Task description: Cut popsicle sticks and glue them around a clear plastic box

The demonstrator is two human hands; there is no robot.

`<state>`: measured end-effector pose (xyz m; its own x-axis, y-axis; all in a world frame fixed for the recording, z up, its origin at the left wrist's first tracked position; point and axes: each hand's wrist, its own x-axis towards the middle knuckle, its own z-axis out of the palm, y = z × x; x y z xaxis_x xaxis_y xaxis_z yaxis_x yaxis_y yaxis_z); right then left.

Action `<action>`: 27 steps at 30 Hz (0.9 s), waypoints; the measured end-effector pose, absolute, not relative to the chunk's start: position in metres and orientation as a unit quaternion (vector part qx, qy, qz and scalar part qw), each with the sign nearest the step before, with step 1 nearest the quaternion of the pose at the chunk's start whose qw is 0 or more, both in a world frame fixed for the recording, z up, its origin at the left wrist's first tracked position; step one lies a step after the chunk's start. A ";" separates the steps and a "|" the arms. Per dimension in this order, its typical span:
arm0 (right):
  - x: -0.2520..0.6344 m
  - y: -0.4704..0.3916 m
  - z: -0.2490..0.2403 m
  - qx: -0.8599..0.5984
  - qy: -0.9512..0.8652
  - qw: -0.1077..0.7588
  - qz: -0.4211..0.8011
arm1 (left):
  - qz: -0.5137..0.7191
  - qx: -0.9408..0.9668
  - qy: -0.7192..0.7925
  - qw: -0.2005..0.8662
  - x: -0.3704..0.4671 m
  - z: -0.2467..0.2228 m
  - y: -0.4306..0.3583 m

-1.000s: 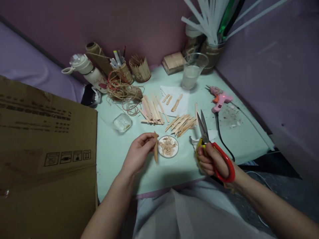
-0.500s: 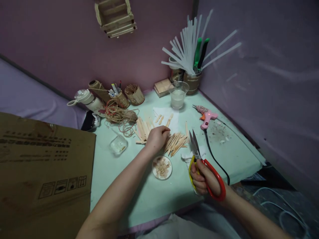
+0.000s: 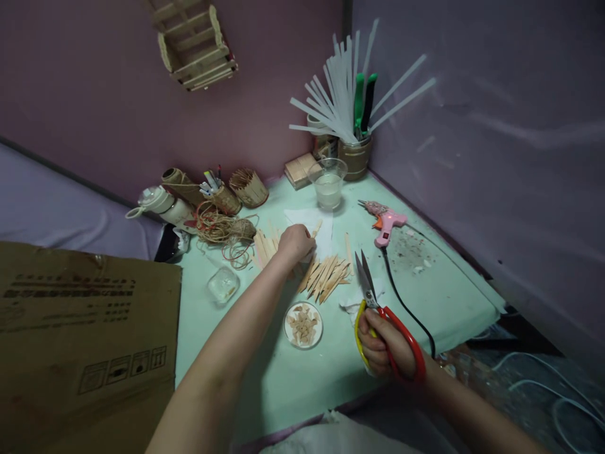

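Note:
My right hand (image 3: 385, 340) grips a pair of scissors (image 3: 368, 293) with one yellow and one red handle, the blades slightly parted and pointing away from me. Over the near part of a white paper sheet (image 3: 325, 239), my left hand (image 3: 297, 243) has its fingers drawn together; what lies between them, if anything, is hidden. Thin wooden sticks (image 3: 267, 249) lie left of that hand. Nearer to me is a loose pile of flat, pointed wooden sticks (image 3: 328, 277). A round white dish (image 3: 287, 333) with small wood clippings stands in front of the pile.
A pink glue gun (image 3: 387, 221) with a black cord lies at right. Behind the paper stand a plastic cup (image 3: 329, 189) of cloudy liquid and a pot (image 3: 354, 159) of white sticks and pliers. Tangled twine (image 3: 220, 224) and a cardboard box (image 3: 89, 302) are at left.
My left hand has moved forward from the stick pile onto the paper, covering small pieces there. My right hand keeps hold of the scissors. The view has shifted slightly.

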<state>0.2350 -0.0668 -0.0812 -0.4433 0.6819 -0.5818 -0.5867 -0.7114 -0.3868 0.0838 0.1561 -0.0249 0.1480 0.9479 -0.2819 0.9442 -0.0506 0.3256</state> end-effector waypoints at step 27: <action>0.237 -0.062 -0.074 -0.366 -0.086 0.365 0.852 | 0.062 0.711 0.655 0.250 0.097 -0.025 0.169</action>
